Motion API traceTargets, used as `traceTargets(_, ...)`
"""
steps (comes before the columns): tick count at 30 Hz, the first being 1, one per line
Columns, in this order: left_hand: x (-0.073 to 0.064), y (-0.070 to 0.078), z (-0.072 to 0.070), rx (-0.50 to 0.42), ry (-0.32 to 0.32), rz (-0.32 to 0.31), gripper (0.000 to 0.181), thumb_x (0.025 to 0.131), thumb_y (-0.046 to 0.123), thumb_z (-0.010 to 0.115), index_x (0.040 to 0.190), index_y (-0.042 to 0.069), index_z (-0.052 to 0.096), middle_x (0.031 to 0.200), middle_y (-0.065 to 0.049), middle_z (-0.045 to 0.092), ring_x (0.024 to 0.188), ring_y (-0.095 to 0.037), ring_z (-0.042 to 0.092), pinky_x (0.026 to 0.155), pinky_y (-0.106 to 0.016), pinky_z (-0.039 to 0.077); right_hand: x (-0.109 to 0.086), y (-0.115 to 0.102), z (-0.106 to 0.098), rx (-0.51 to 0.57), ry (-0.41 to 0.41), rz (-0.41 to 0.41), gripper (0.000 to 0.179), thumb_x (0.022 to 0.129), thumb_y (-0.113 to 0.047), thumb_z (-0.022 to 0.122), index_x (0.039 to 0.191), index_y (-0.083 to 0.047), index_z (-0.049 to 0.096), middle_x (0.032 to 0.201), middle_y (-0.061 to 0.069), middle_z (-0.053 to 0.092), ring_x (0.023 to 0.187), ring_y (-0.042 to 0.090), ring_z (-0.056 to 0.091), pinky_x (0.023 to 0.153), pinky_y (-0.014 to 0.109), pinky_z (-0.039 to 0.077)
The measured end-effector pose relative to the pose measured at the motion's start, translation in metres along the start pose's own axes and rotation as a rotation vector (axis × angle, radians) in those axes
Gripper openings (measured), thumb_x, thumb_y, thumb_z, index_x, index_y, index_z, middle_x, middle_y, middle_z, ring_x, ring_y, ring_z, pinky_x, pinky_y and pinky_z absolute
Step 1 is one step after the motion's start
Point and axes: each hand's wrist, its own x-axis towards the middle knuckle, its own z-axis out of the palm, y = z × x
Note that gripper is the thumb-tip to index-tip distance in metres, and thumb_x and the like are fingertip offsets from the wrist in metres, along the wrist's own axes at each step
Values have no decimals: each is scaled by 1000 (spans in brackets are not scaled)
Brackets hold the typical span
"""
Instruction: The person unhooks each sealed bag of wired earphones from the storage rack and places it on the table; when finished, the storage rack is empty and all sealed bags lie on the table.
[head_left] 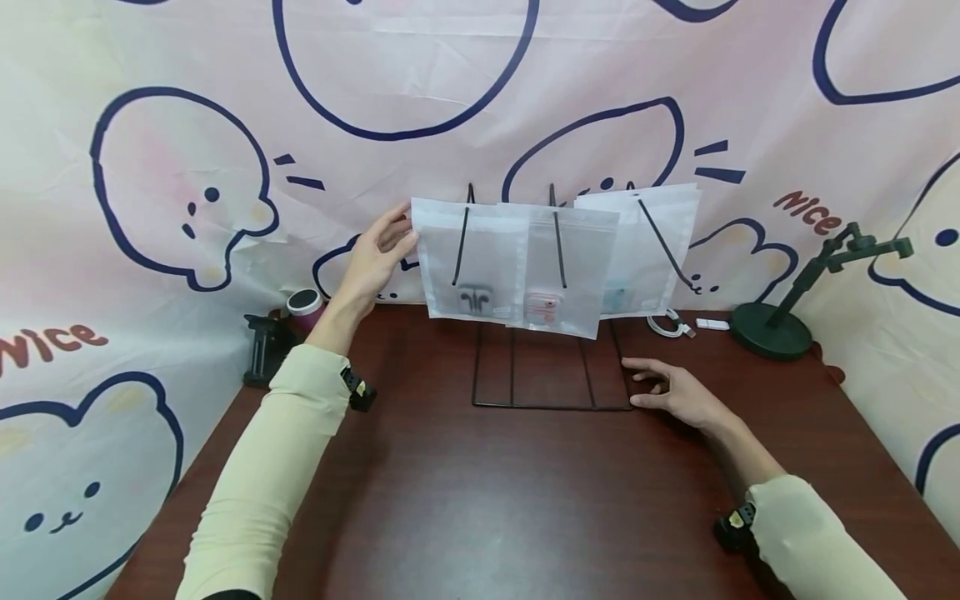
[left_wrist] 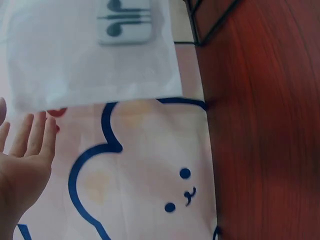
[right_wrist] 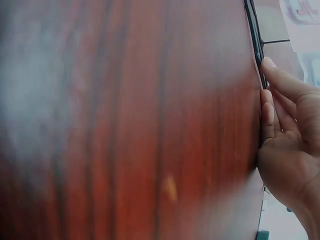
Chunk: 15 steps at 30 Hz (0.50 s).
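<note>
A black wire rack [head_left: 551,407] stands on the table, its hooks holding several frosted zip bags. The left bag [head_left: 491,250] has white earphones [left_wrist: 125,22] inside. In the middle bag [head_left: 588,258] is a small pinkish-red item [head_left: 543,309], and the right bag [head_left: 633,250] has a blurred bluish one. My left hand [head_left: 382,254], fingers straight, is beside the left bag's upper left edge; contact is unclear. My right hand [head_left: 678,396] lies low by the rack base's front right corner, its thumb and fingertips touching the black wire [right_wrist: 257,42].
Behind the rack hangs a cartoon-printed cloth [head_left: 405,83]. At the right back stand a green stand [head_left: 772,329], a coiled white cable [head_left: 671,325] and a small white stick [head_left: 712,324]. A black object [head_left: 264,350] and a purple roll [head_left: 305,307] sit behind my left forearm.
</note>
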Motion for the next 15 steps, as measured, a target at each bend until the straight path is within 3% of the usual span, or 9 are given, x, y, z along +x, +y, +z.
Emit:
traceTargets(5,6,0,7,-81,78,68,49,103,21,68,151,23,57,122,-8,71,114,-20,63,101,-36,52,1,-2,2,-27,8,-41,63,96,-17,76,152,-5,51,147,19,55,126,36,54,84,25,50)
traceTargets(9,7,3,9,-138,111,123,42,100,14,70,142,18,66,100,-1,76,97,-16,67,83,-27,56,1,-2,2,-39,5,-42,62,96,-15,76,152,-4,50,150,19,53,128,37,52,85,25,49)
traceTargets(15,2,8,10,-157,150,127,33,97,10,74,129,16,73,91,3,77,84,-13,70,72,-24,59,0,-2,1,-40,-2,-38,63,96,-16,76,152,-4,50,152,19,50,129,37,51,87,25,48)
